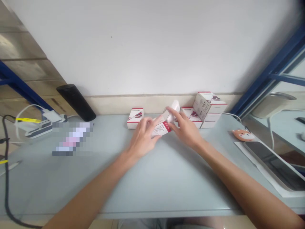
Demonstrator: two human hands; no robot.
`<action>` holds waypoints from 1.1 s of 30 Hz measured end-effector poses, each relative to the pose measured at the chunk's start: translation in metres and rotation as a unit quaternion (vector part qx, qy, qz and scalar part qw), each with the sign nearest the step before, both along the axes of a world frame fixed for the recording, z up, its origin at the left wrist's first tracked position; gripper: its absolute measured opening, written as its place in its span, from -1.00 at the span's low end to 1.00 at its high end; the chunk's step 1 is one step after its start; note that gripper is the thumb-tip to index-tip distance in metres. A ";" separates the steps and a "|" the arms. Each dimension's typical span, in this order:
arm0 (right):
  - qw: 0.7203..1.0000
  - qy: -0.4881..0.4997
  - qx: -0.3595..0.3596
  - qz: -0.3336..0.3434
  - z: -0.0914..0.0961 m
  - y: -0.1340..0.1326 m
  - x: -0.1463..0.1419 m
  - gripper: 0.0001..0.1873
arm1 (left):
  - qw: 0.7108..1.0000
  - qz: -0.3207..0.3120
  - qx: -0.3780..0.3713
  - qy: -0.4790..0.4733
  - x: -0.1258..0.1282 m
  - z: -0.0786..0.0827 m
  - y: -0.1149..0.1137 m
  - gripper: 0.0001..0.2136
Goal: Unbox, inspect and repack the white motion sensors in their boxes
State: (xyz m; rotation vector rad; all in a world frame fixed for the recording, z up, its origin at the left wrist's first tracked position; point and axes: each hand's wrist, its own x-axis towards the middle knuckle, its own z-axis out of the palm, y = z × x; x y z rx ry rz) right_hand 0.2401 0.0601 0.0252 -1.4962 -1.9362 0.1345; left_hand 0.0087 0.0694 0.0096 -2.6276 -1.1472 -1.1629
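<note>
Carton (pixel 160 129) right there, clasped between our left hand (pixel 142 138) and right hand (pixel 186 128), fingers (pixel 145 122) curled closed around it, near the table's (pixel 152 187) back edge!

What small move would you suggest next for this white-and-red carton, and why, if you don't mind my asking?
I'd probably straighten the white piece with the open end of the white-and-red carton. It appears to sit at an angle there, your right hand is at it, and your left hand has the carton.

Office-style workspace: pale desk (pixel 166 187), tablet (pixel 274 165), power strip (pixel 39 128), stacked cartons (pixel 209 106) (loose cables (pixel 7 178) too), white wall (pixel 143 47) behind.
</note>
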 end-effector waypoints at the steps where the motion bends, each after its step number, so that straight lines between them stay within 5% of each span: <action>1: 1.000 0.005 0.014 0.004 0.001 0.000 0.000 -0.33 | 1.000 0.007 -0.018 -0.015 0.001 0.001 -0.001 -0.18; 7: 0.998 -0.004 0.061 0.034 0.007 -0.001 0.004 -0.38 | 0.996 0.000 -0.076 -0.039 0.002 0.004 -0.002 -0.24; 15: 0.982 0.031 0.119 0.145 0.022 -0.015 -0.003 -0.30 | 0.965 -0.007 -0.143 -0.219 0.005 -0.003 0.001 -0.27; 20: 0.980 0.042 0.157 0.113 0.026 -0.021 -0.015 -0.48 | 0.924 -0.055 -0.217 -0.311 0.013 -0.003 -0.008 -0.27; 25: 0.974 0.008 0.209 0.086 0.026 -0.025 -0.019 -0.73 | 0.911 -0.083 -0.217 -0.339 0.016 -0.003 -0.009 -0.25; 30: 0.978 0.019 0.160 0.131 0.024 -0.030 -0.024 -0.64 | 0.914 -0.098 -0.221 -0.326 0.012 -0.003 -0.009 -0.26; 33: 0.971 0.010 0.203 0.130 0.020 -0.030 -0.027 -0.69 | 0.913 -0.109 -0.225 -0.322 0.012 0.000 -0.011 -0.32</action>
